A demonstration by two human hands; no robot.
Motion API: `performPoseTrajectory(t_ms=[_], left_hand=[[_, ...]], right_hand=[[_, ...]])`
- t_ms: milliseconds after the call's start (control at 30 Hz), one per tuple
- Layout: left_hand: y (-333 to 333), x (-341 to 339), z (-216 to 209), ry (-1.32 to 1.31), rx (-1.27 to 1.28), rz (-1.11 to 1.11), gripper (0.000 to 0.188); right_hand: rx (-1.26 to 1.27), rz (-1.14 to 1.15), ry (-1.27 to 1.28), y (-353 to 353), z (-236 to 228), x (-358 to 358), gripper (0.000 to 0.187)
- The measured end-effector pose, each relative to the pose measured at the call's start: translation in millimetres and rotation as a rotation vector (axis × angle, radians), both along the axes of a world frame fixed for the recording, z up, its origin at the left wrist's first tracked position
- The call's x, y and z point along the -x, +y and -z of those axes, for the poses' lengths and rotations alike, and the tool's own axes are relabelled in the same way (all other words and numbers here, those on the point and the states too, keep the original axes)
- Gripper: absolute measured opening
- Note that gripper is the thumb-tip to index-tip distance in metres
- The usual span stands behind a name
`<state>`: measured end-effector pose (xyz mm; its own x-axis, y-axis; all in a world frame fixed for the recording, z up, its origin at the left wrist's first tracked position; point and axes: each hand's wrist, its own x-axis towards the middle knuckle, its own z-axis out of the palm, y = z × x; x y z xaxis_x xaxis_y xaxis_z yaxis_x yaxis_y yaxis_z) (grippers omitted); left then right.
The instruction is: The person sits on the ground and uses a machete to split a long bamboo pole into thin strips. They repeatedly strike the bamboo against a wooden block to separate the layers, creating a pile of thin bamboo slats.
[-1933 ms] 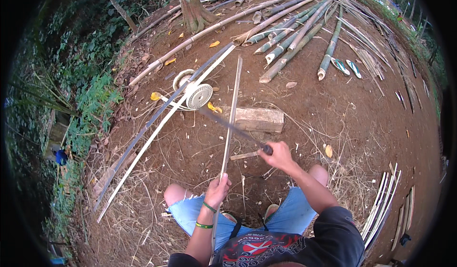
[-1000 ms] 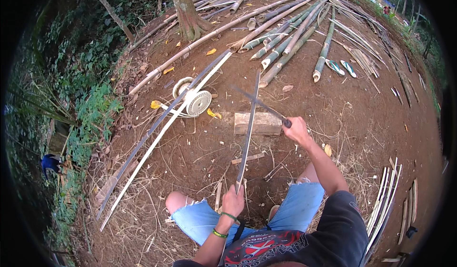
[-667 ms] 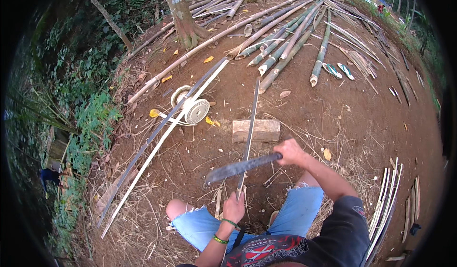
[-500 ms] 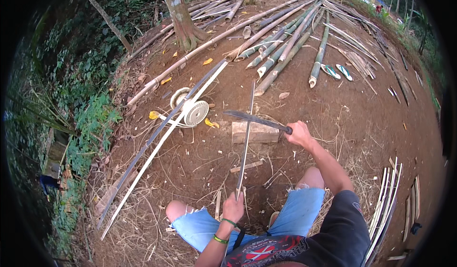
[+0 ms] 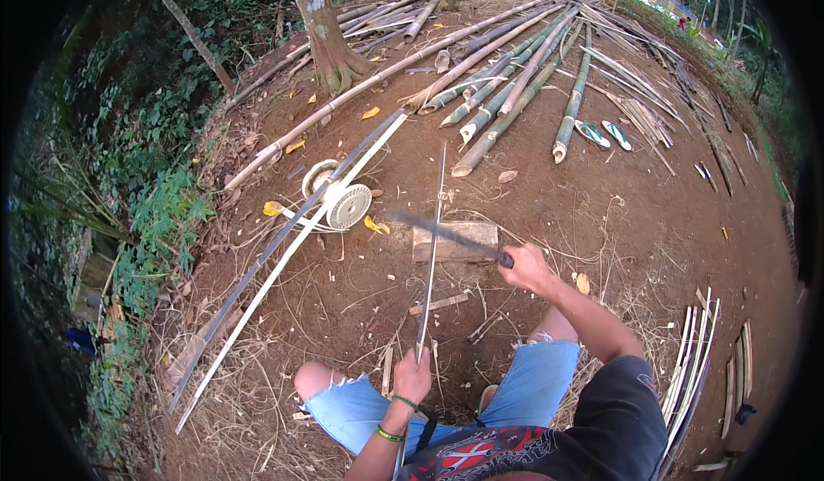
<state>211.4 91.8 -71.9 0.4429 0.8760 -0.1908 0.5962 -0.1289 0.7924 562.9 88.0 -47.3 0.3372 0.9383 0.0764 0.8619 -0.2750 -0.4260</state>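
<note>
The left hand (image 5: 412, 380) has its fingers wrapped around the lower part of a long, narrow bamboo strip (image 5: 428, 288), which runs up and slightly to the right, away from the body, passing above or across a squared wooden block (image 5: 472, 231) on the bare earth (image 5: 549, 211). The right hand (image 5: 527, 270) is clenched on the dark handle of a machete (image 5: 455, 237), whose motion-blurred blade points left and crosses the strip over the block; whether blade and strip touch, I cannot tell. The person sits with knees apart in frayed denim shorts (image 5: 539, 378). To the left, a pale strip (image 5: 279, 280) and a dark strip (image 5: 257, 266) lie slantwise over a pale round piece (image 5: 349, 207) with a slotted face. Beyond the block, green and brown bamboo poles (image 5: 506, 121) fan out on the ground, a pair of sandals (image 5: 592, 133) just beside them.
</note>
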Motion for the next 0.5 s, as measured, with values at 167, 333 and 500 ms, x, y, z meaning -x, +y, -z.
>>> performPoseTrajectory(t_ms=[167, 333, 500], left_hand=[[-6.6, -0.7, 3.3, 0.1, -0.009, 0.041, 0.04], [-14.8, -5.9, -2.2, 0.046, 0.069, 0.036, 0.04], [-9.6, -1.9, 4.8, -0.012, 0.02, 0.049, 0.039]], right_hand=[[-0.047, -0.27, -0.225, 5.4, 30.1, -33.0, 0.014], [-0.073, 0.269, -0.074, 36.2, -16.9, -61.7, 0.019], [-0.11, -0.327, -0.202, 16.1, -11.2, -18.9, 0.009]])
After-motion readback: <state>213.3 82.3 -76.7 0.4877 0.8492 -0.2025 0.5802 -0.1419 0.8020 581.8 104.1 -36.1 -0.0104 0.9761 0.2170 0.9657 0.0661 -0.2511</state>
